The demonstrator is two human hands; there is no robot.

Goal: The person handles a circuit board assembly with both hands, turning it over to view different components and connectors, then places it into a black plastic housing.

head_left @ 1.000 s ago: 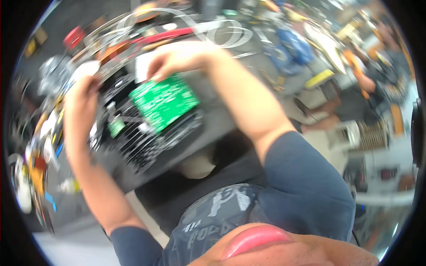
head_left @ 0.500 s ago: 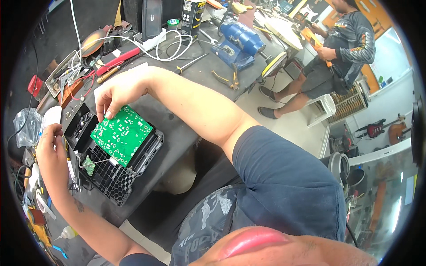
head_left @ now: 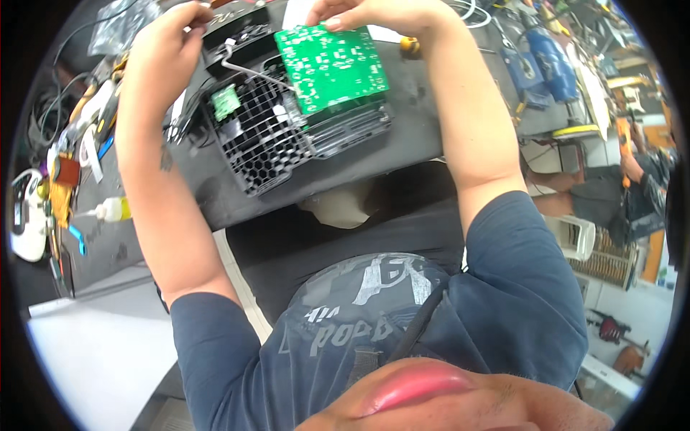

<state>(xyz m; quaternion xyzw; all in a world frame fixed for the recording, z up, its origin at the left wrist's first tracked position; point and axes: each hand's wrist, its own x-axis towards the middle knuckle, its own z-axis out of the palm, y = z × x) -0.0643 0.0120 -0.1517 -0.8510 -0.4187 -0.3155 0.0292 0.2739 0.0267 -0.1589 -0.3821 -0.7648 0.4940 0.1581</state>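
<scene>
My right hand (head_left: pixel 352 14) pinches the top edge of a green circuit board (head_left: pixel 332 68), tilted over a black plastic housing (head_left: pixel 262 144) with a grid and honeycomb pattern. A grey cable (head_left: pixel 251 72) runs to the board from the housing's left side. On the grid lies a smaller green circuit board (head_left: pixel 226 103). My left hand (head_left: pixel 169 43) is beside the black compartment (head_left: pixel 244 36) at the housing's far end. Its fingers are curled together, and whatever they hold is hidden.
Left of my left forearm are loose tools, a small bottle with yellow liquid (head_left: pixel 115 209) and a clear plastic bag (head_left: pixel 122 25). A blue bench machine (head_left: pixel 552 65) stands to the right. Another person (head_left: pixel 640 179) holds an orange tool at the far right.
My view has swung, so the housing and both hands now appear higher and farther right. My right hand still holds the green board over the housing. My left hand stays beside the compartment, fingers curled.
</scene>
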